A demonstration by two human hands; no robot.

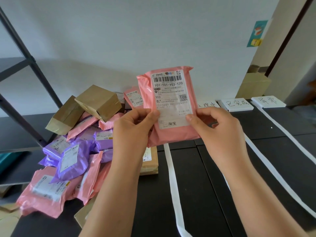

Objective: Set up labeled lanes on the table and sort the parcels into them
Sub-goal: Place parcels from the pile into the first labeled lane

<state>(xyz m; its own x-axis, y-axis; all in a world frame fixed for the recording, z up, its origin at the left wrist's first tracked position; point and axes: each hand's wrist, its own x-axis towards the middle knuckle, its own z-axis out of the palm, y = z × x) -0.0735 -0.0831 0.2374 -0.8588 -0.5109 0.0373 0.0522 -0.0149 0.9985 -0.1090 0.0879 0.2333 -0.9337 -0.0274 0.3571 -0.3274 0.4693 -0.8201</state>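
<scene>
Two hands, the left hand (135,127) and right hand (217,130), pinch the pink parcel (171,106) by its lower edges; it looks soft, light and bendy, right of the parcel pile (73,151).

Pink parcel (172,135) hides the left half of the first lane card (209,104). Fine print on its label (171,93) is too blurred to read. Left forearm (119,177) covers part of a cardboard parcel (150,161). Tape strips (172,177) are cut off at the bottom edge. Lower parcels in the pile (75,151) are buried.

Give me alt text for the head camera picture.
The left hand and right hand hold up a pink parcel, label facing the camera. A parcel pile lies left; white strips and handwritten signs mark lanes on the black table.
</scene>
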